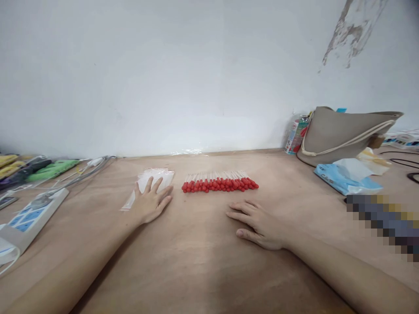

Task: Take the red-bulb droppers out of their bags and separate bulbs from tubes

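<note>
My left hand lies with fingers spread on a small stack of clear plastic bags, covering part of them. To the right of that hand is a row of thin pale sticks with red tips, the tips pointing toward me; their exact kind I cannot make out. My right hand rests flat on the brown tabletop, below the right end of the row and apart from it. Its fingers are stretched out and nothing is in them.
At the left are a white power strip with cables and several coloured packets. On the right stand a grey bag, a bottle, a blue tissue pack and a pixelated dark item. A white wall closes the back.
</note>
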Demonstrator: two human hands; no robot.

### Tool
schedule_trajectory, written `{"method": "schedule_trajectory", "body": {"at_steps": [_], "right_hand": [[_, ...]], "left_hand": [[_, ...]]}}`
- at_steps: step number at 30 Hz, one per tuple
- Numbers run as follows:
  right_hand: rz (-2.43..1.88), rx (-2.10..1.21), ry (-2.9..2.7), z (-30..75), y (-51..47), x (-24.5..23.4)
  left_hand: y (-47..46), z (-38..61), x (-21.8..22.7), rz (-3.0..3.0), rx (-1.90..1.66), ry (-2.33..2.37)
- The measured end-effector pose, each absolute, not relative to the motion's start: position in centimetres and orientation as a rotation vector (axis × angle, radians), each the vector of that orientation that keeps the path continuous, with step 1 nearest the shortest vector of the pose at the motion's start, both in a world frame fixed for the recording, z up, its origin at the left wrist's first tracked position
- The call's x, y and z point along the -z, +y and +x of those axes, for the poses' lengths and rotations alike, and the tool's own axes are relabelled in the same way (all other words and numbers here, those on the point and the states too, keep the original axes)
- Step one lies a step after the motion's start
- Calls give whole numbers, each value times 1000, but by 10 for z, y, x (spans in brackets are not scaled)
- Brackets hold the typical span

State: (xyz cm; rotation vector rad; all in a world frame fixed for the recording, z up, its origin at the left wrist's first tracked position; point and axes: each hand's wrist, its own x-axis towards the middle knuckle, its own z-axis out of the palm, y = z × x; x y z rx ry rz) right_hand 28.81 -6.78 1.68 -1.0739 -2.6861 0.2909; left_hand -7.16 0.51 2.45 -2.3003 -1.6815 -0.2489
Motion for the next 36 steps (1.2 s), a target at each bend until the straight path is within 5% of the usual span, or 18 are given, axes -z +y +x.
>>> {"method": "schedule_trajectory", "body": {"at_steps": [5,11,22,36], "right_hand": [[-1121,-279,-2631,290,-61,-11],[-1183,-197,-2495,292,-53,-2],[-1171,-186,-2502,293,-52,-3],[-1156,-176,-2509,294,-51,-2]], "left_hand": [[-43,-41,-28,-2647,658,-1190],[-70,-11,-21,-3135,509,-1142],[-34,-8,-26,-2608,979,-1317],[23,-2,-28,-2482,966,-1513]]}}
